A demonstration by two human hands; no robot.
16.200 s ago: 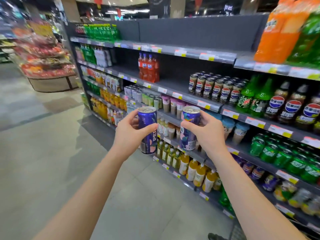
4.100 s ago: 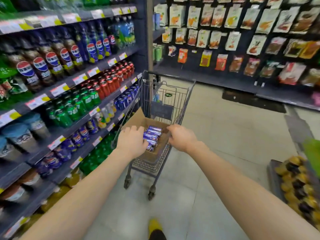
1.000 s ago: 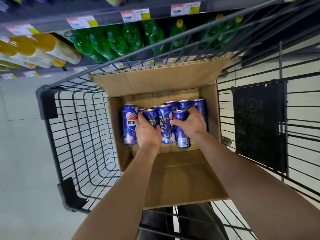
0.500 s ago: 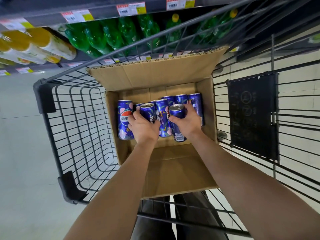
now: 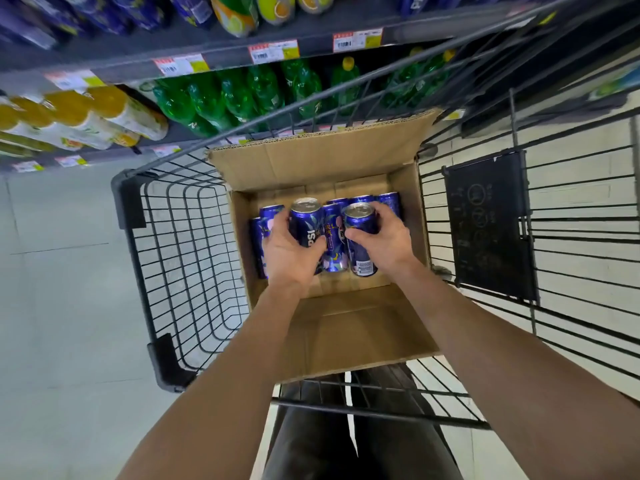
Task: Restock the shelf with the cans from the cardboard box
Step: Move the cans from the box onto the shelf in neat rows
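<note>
Cans (image 5: 334, 247), blue ones, are packed in a row at the far end of the cardboard box (image 5: 353, 327), and most seem to lie on their sides. The box rides in a shopping cart (image 5: 173, 244) standing close by the shelf (image 5: 214, 46), so the carry should be short.

Head view, the only one we've got, and both hands are down in the box. The left grip (image 5: 291, 258) is wrapped round the left-hand can (image 5: 306, 216), fingers one side, thumb the other, silver top tipped up towards us. The right grip (image 5: 384, 240) curls round the right-hand can (image 5: 360, 261) the same way. One can each, held round the body. I'd call that a firm hold for lifting and for standing them upright on the shelf. Another can lies between the two held ones, touching both by the look of it, so a straight lift should avoid dragging it.

Room to move? The box walls sit close on either side of the row, and the far flap (image 5: 311, 168) stands up between the cans and the shelf. The cart's wire rim runs above that. The near half of the box is bare cardboard, and straight up is open. Green bottles (image 5: 242, 95) fill the shelf level beyond the rim, and where these cans belong isn't in shot. There's floor (image 5: 52, 306) off to the left
</note>
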